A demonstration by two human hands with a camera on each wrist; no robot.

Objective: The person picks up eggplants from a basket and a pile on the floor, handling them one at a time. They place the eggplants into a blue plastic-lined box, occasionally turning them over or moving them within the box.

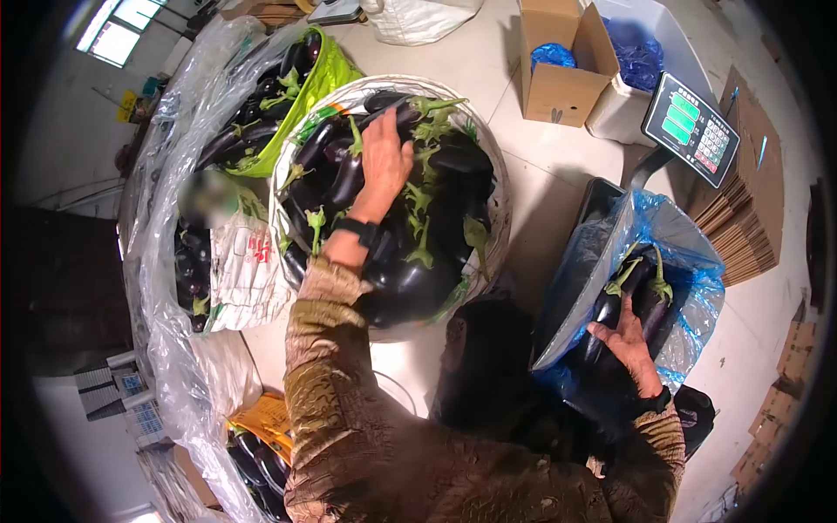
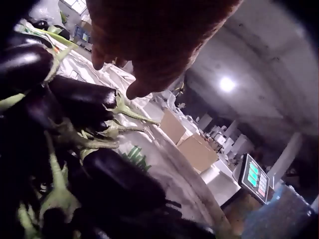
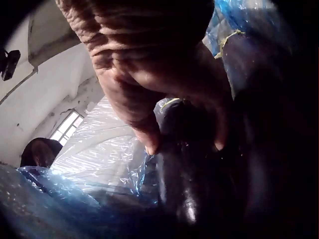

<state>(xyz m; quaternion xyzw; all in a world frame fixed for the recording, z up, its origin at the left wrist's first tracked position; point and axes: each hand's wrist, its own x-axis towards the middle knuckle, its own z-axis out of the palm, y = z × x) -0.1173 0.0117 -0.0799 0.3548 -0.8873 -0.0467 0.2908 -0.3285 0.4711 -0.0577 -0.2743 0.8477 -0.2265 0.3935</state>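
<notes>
My left hand (image 1: 384, 170) is over a round white sack (image 1: 500, 196) heaped with dark eggplants (image 1: 349, 179). Its fingers lie extended near the far rim and hold nothing; the left wrist view has this hand (image 2: 154, 45) above glossy eggplants (image 2: 82, 94) with green stems. On the right, my right hand (image 1: 629, 344) reaches into a container lined with a blue plastic bag (image 1: 697, 301). Thumb and fingers straddle an eggplant (image 1: 608, 305) there, gripping it, as the right wrist view also shows on the eggplant (image 3: 184, 169). Another eggplant (image 1: 652, 301) lies right beside it.
A scale display (image 1: 691, 128) rises behind the blue-lined container. Flattened cardboard (image 1: 741, 213) is stacked at the right. An open carton (image 1: 562, 91) and a white bin (image 1: 619, 122) stand at the back. More bagged eggplants, one lot in a yellow-green bag (image 1: 327, 78), line the left.
</notes>
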